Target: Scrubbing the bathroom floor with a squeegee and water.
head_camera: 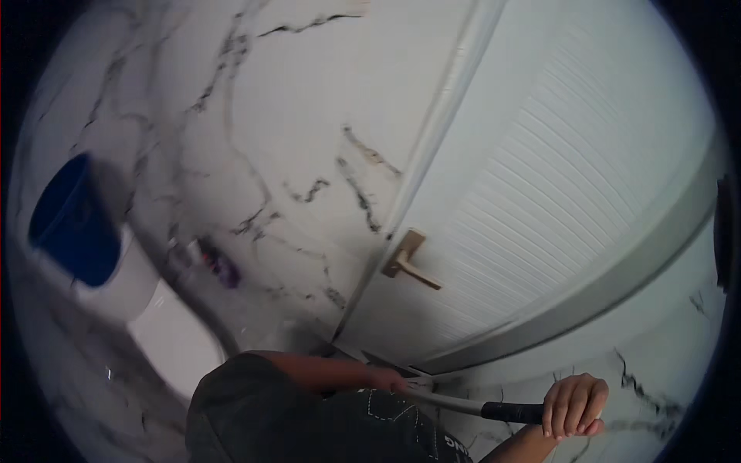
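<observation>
A long grey pole (448, 401) with a black grip (512, 412) slants across the front of my dark shirt (324, 422). My right hand (576, 405) is wrapped around the grip's end. Farther along the grey shaft, my left hand (389, 379) closes on it, blurred and in dim light. The far end of the pole is hidden behind my left arm and body, so what it carries cannot be seen.
A shut white door (550, 191) with a brass-coloured lever handle (414, 263) stands ahead on the right. At left is a white toilet (173, 335), a blue bucket (87, 231) on its tank. A purple bottle (220, 266) stands beside it. Marble-patterned walls (301, 87) surround me.
</observation>
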A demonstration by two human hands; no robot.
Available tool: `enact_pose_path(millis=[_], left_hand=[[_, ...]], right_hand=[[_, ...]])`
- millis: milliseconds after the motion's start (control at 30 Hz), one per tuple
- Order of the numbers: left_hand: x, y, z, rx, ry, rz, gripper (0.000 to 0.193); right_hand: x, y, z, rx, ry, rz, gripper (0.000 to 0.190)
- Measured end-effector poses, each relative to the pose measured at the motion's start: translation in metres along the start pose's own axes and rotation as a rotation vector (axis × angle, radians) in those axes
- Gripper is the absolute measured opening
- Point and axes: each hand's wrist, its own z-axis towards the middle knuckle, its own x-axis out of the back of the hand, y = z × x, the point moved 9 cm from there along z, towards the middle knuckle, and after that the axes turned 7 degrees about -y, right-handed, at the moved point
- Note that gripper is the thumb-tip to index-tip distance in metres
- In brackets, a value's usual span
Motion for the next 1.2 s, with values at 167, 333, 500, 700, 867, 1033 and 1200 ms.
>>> enact_pose_path(millis=[167, 333, 500, 700, 867, 1033, 1200], left_hand=[[0.023, 0.011, -0.028, 0.274, 0.488, -0.172, 0.029], [0.024, 0.017, -0.065, 0.193, 1.127, 0.212, 0.025], [-0.007, 0.008, -0.114, 0.393, 1.540, 0.241, 0.029], [-0.037, -0.014, -0.108, 0.745, 1.566, 0.202, 0.029], [-0.054, 0.035, -0.033, 0.751, 1.456, 0.113, 0.023], [-0.073, 0.069, 0.076, 0.641, 0.753, 0.180, 0.025], [-0.056, 0.025, 0.058, 0.639, 0.981, 0.289, 0.020]], right_hand=[[0.020, 0.016, 0.015, -0.065, -0.253, 0.211, 0.029], [0.030, 0.029, 0.002, -0.101, -0.425, 0.328, 0.034], [0.015, 0.053, -0.031, -0.066, -0.390, 0.296, 0.036], [0.037, 0.049, -0.076, -0.083, -0.129, 0.000, 0.034], [0.041, -0.022, -0.080, -0.195, -0.088, 0.181, 0.032], [0.019, -0.097, -0.120, -0.125, -0.295, 0.344, 0.030], [0.041, -0.071, -0.128, -0.158, -0.174, 0.171, 0.034]])
